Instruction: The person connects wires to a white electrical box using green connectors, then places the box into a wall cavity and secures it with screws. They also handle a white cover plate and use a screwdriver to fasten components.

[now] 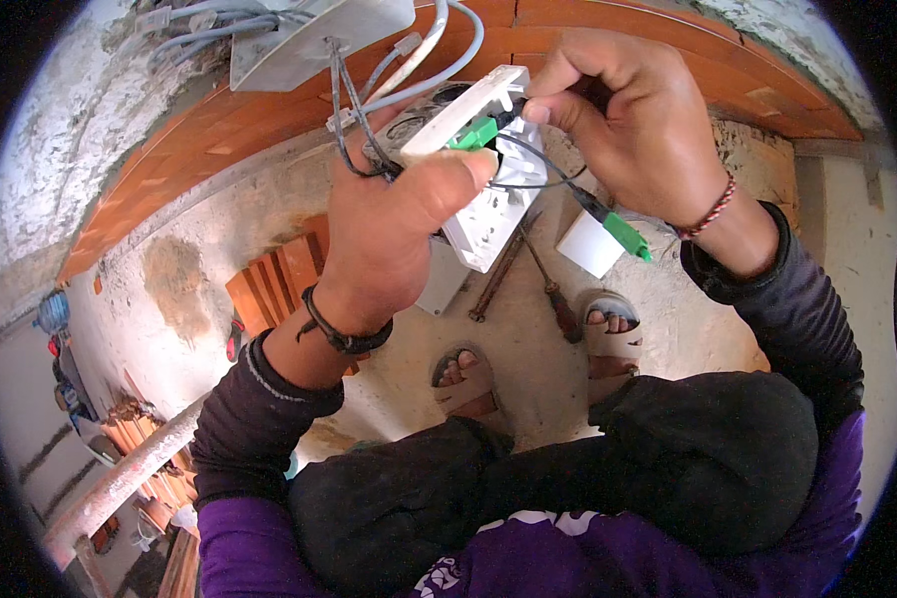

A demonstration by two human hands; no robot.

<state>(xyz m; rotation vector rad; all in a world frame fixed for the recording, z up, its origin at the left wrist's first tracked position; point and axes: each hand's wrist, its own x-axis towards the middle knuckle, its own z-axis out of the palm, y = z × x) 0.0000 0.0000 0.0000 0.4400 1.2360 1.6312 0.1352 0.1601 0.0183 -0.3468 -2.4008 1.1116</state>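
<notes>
My left hand is closed around a white plastic fibre-optic outlet box, its thumb lying over a green connector inside. The box is tilted in mid-air. At its upper right corner my right hand pinches thumb and forefinger together beside a small black part; what lies between the fingertips is hidden. A thin black cable loops out of the box, and a second green connector with a black boot dangles below my right hand. Dark twisted wires run down to my left hand.
A white wall box with grey cables hangs above. On the floor lie a screwdriver, a rusty metal rod, a white square piece and hollow bricks. My sandalled feet are close to the tools. A pole crosses the lower left.
</notes>
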